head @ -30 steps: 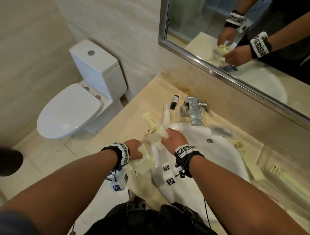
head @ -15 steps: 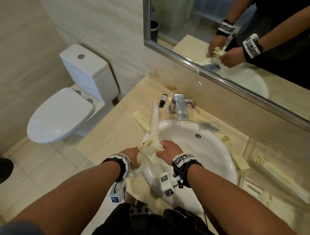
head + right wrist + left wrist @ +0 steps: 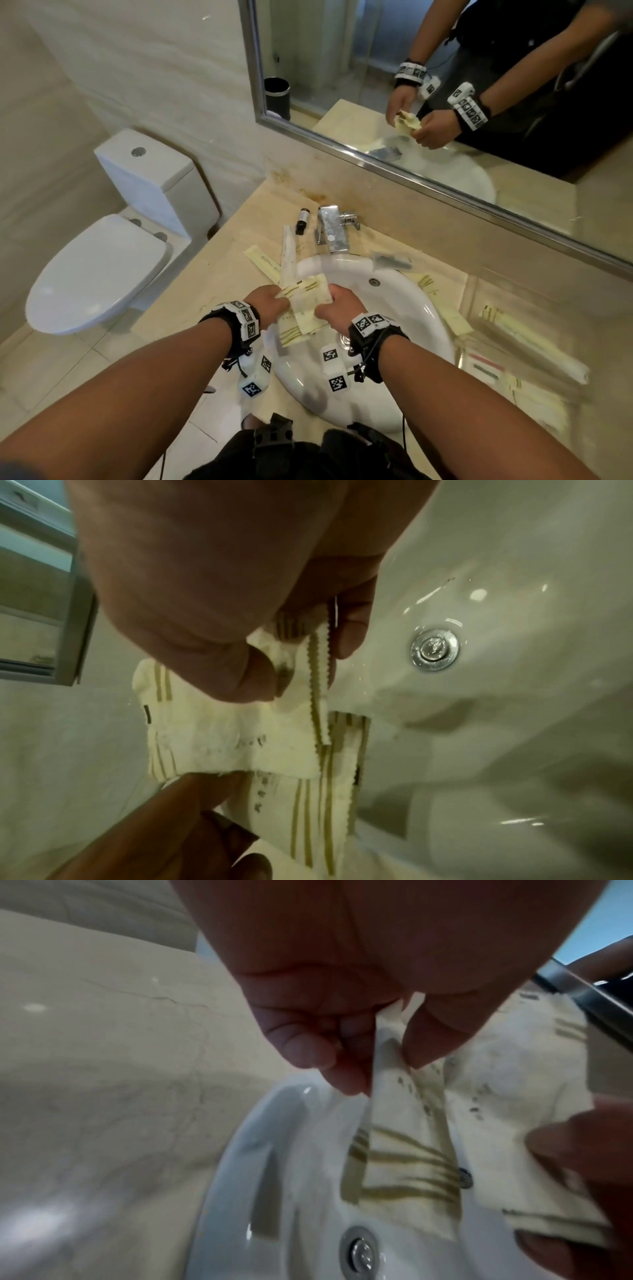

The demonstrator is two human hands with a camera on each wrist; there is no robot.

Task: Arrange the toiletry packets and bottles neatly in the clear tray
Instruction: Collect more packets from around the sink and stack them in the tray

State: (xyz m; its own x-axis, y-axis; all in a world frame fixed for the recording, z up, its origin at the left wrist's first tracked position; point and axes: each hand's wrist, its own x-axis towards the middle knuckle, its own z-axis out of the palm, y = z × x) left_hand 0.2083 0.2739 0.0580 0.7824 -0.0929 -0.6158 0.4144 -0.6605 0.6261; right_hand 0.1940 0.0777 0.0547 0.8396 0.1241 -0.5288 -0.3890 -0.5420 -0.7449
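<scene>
My left hand (image 3: 270, 301) and right hand (image 3: 337, 306) both pinch a loose bunch of cream packets (image 3: 308, 296) above the sink (image 3: 421, 308). I judge the slack ones could slip into the wet bowl if either pinch loosens. The clear tray (image 3: 520, 342), on the table (image 3: 219, 274) to the right, already holds several packets; a small bottle (image 3: 302, 221) lies outside it, near the tap (image 3: 330, 231).
</scene>
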